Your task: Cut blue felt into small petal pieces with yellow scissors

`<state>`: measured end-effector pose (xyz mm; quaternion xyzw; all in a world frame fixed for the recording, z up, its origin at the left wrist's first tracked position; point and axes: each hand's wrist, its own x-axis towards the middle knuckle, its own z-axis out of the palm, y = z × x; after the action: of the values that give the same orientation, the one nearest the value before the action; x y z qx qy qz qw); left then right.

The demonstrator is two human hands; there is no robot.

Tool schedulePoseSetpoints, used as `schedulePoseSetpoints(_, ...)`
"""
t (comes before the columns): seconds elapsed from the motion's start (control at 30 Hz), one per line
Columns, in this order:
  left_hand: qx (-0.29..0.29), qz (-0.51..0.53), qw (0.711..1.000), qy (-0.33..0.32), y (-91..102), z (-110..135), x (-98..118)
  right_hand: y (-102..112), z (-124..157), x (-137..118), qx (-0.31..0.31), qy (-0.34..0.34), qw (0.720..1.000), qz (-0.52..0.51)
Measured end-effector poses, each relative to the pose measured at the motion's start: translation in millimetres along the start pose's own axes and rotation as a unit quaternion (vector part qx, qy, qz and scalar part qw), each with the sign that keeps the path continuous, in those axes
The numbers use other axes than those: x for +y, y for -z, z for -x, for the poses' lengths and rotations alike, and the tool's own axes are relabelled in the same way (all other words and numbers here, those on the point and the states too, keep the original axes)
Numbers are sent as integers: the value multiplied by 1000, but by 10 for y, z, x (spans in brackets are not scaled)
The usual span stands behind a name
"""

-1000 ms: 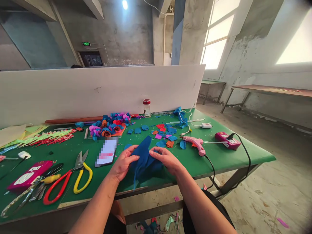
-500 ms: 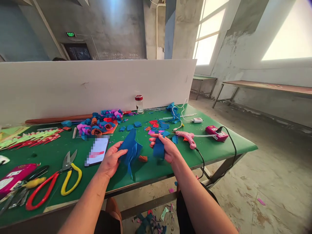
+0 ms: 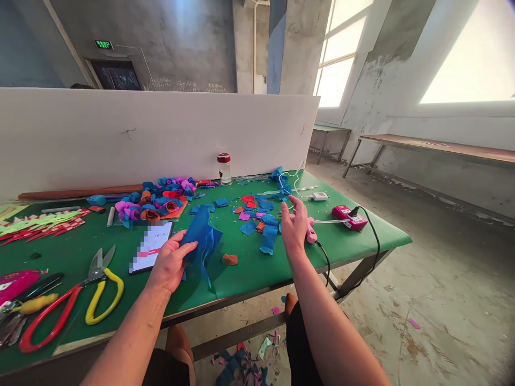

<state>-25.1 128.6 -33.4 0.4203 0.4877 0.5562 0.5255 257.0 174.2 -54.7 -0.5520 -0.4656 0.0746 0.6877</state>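
My left hand [image 3: 171, 262] grips a bunch of blue felt pieces [image 3: 201, 241] just above the green table [image 3: 257, 268]. Over the table's right part my right hand [image 3: 295, 225] hovers with its fingers spread and nothing in them. It is right above the pink glue gun [image 3: 311, 229], whose body it partly hides. A blue felt piece [image 3: 269, 239] lies on the table just left of that hand, beside a heap of blue, red and pink scraps [image 3: 255, 209]. A small brown scrap [image 3: 229, 259] lies between my hands.
A phone [image 3: 151, 246] lies left of the felt, red and yellow shears [image 3: 72, 305] further left. Felt roses [image 3: 155, 198], a small jar [image 3: 223, 168] and a white board [image 3: 161, 134] are at the back. A pink power strip [image 3: 349, 217] with black cable sits right.
My hands parted. The right hand carried off one blue piece, laid it on the table and moved on to above the glue gun; the left kept the rest.
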Motion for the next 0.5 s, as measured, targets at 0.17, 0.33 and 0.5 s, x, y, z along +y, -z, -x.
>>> schedulePoseSetpoints(0.17,13,-6,1000,-12,3,8,35,87,2,-13,-123,-59,986,-93)
schedulePoseSetpoints(0.33,22,-48,998,-24,19,-6,4,271,-64,16,-239,-23,971,7)
schedulePoseSetpoints(0.5,76,-146,984,-60,58,-66,-46,385,21,42,-502,95,844,166)
